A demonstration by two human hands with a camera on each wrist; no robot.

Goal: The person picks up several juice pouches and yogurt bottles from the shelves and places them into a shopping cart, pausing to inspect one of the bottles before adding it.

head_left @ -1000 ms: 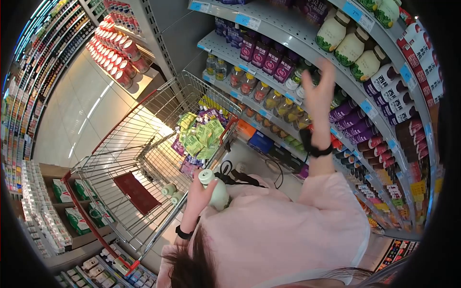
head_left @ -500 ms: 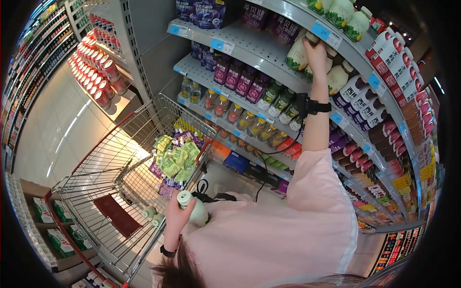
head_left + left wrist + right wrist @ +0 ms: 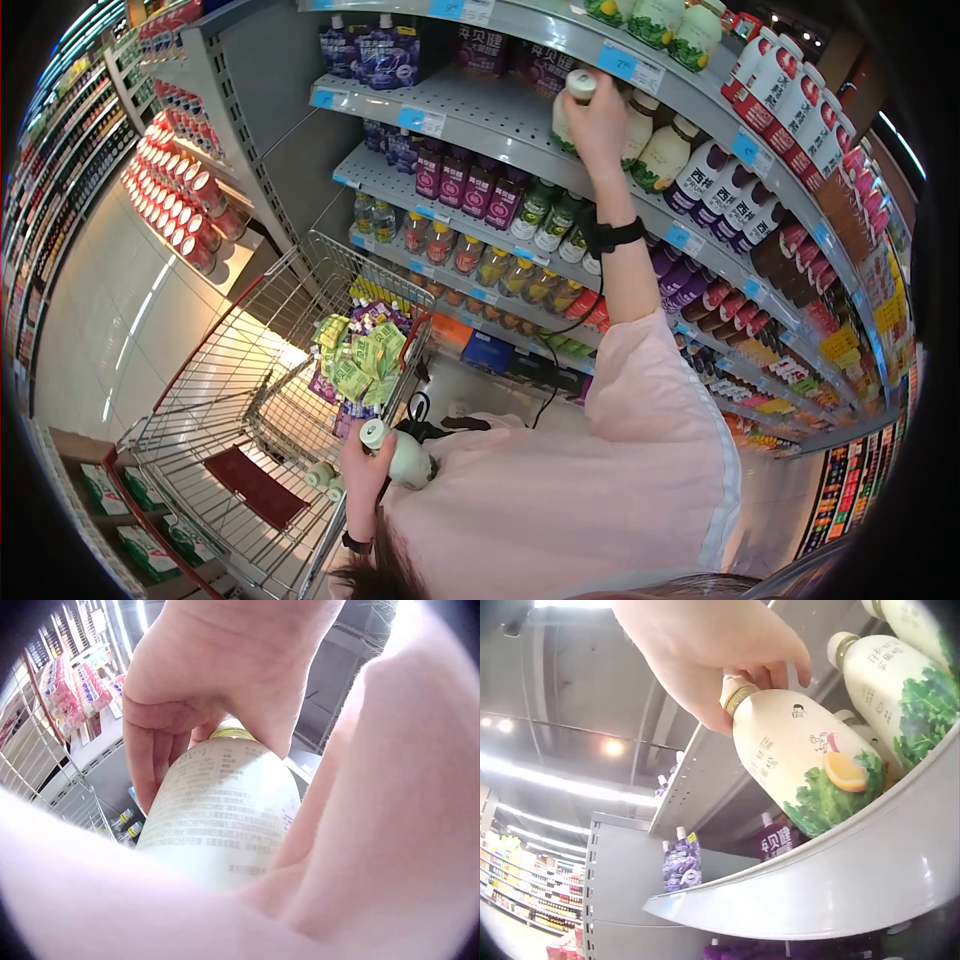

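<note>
At the shelf on the upper right, my right hand [image 3: 598, 130] grips a pale bottle [image 3: 802, 757] by its neck, from above. Leafy greens and an orange slice are printed on it. The bottle leans at the shelf's front lip in the right wrist view. Low by my body, my left hand [image 3: 362, 468] holds a second pale green-white bottle [image 3: 408, 463] around its neck, cap showing. In the left wrist view this bottle [image 3: 225, 799] shows rows of small print, with fingers curled about its top. More such bottles [image 3: 668, 155] stand right of my right hand.
A wire shopping cart [image 3: 215, 385] stands at left, holding green pouches [image 3: 365, 360], purple pouches and pale-capped bottles [image 3: 325, 478]. Below the bottle shelf are purple cartons [image 3: 465, 188] and drink bottles. Red-and-white cans [image 3: 180, 200] are stacked across the aisle. A black cable [image 3: 560, 335] hangs from the right wrist.
My right hand has gone from open in mid-air to the shelf and taken hold of a bottle's neck, then shifted it left of its row. The left hand keeps its bottle.
</note>
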